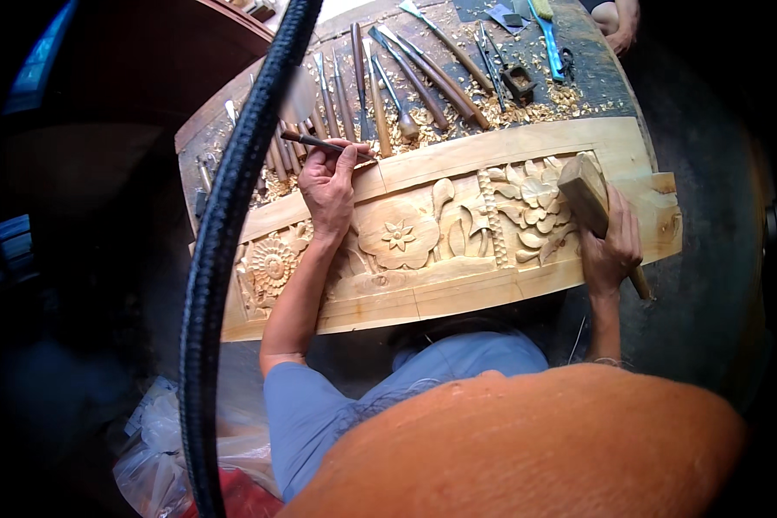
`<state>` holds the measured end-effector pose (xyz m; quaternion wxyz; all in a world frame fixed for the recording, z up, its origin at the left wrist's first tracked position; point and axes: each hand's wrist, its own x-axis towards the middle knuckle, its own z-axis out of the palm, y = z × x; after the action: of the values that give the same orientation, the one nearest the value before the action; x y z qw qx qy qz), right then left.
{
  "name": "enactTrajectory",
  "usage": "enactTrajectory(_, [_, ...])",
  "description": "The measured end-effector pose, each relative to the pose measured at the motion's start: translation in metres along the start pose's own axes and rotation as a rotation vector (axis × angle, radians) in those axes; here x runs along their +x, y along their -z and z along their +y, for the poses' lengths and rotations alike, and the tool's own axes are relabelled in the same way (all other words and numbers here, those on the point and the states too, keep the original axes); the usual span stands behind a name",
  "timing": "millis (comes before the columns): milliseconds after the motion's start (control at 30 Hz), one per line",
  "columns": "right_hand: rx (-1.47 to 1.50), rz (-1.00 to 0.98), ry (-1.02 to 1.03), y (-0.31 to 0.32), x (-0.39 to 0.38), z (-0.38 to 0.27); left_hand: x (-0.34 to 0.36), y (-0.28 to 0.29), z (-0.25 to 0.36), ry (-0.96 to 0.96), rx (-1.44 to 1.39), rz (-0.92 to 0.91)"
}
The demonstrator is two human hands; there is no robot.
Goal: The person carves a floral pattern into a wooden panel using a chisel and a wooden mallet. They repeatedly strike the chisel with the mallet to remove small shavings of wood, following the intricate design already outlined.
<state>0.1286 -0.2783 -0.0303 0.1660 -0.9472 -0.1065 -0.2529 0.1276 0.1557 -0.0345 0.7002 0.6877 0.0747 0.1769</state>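
Observation:
A long, pale wooden panel [397, 298] lies across the bench before me, carved in relief with flowers, leaves and a beaded strip. My left hand [330, 192] is closed round a dark-handled carving chisel [300, 138], held just above the panel's far border; where its tip ends is hard to make out. On the right, my right hand [611, 240] grips a wooden mallet [584, 192]. The mallet's blocky head is over the carved peony-like flower [533, 200], and its handle end sticks out below my fist.
Several chisels and gouges [423, 82] lie in a row beyond the panel among wood shavings [527, 112]. A blue-handled brush [549, 43] rests at the far right. A black braided cable [205, 319] crosses the left side. A plastic bag [155, 462] sits lower left. Another person's hand [620, 39] shows top right.

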Motion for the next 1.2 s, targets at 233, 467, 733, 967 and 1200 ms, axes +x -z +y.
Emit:
enactTrajectory(233, [0.004, -0.011, -0.013, 0.006, -0.003, 0.004, 0.015, -0.019, 0.006, 0.006, -0.031, 0.041])
enactTrajectory(467, [0.026, 0.017, -0.009, 0.006, -0.005, 0.007, 0.063, -0.14, 0.017, -0.213, 0.089, -0.174])
enactTrajectory(733, [0.041, 0.009, -0.023, 0.004, -0.006, 0.006, 0.113, -0.235, -0.036, -0.238, 0.688, -0.153])
enactTrajectory(967, [0.021, -0.021, -0.008, -0.005, -0.011, 0.014, 0.096, -0.183, -0.008, -0.258, 0.165, -0.128])
enactTrajectory(1200, [0.011, -0.047, -0.038, -0.004, -0.012, 0.012, 0.026, 0.015, 0.068, -0.319, 0.149, 0.254])
